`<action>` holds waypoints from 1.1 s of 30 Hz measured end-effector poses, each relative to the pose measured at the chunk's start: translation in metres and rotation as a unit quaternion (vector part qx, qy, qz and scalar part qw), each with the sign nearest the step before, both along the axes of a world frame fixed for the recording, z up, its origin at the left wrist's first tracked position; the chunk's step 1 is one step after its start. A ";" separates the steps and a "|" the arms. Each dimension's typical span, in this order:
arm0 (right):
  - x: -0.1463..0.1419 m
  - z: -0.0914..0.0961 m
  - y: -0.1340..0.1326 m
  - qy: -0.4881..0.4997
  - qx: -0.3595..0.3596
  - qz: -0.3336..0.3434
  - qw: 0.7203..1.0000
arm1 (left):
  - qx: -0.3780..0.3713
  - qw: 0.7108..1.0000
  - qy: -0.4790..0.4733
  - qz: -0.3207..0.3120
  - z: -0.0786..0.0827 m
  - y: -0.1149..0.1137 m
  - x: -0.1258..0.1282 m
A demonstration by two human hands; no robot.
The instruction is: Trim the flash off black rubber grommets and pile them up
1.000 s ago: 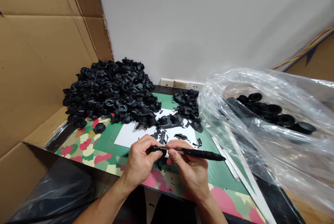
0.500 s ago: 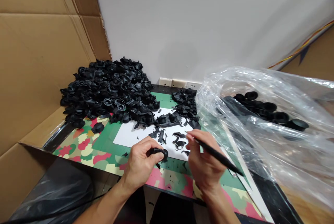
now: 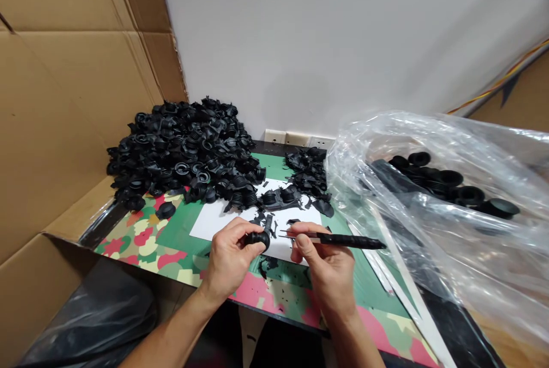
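My left hand is closed round a small black rubber part, held just above the white sheet. My right hand grips a slim black knife tool with its thin blade pointing left, the tip a little to the right of the rubber part. Both hands hover over the camouflage-pattern mat. Black trimmings lie scattered under and between the hands.
A big heap of black rubber parts fills the back left by a cardboard wall. A smaller scrap pile lies behind the sheet. A clear plastic bag holding more black parts spreads at right. A dark bag sits lower left.
My right hand swung out to the scraps on the sheet with the tool angled down, then came back level beside the rubber part. My left hand rose slightly with the part.
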State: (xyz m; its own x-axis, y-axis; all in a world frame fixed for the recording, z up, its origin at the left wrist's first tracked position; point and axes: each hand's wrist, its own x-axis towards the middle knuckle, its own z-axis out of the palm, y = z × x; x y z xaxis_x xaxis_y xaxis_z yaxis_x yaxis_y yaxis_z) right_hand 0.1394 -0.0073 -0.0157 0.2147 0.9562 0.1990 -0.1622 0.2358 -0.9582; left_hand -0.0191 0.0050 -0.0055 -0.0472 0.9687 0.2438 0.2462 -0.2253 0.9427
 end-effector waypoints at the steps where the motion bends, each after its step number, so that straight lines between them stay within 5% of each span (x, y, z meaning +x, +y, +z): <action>1: 0.000 0.001 0.000 0.002 0.003 0.002 1.000 | 0.001 1.000 0.004 0.003 0.000 0.000 0.000; 11: -0.010 0.000 -0.001 -0.009 0.051 0.039 0.998 | -0.057 0.998 -0.015 0.002 -0.005 0.000 0.002; 26: -0.015 -0.005 0.001 -0.027 0.091 0.062 0.994 | 0.003 1.000 0.021 -0.012 0.004 0.000 0.003; 33: -0.019 0.002 -0.002 -0.160 0.198 0.026 0.967 | 0.003 1.000 0.016 -0.023 0.005 0.002 0.006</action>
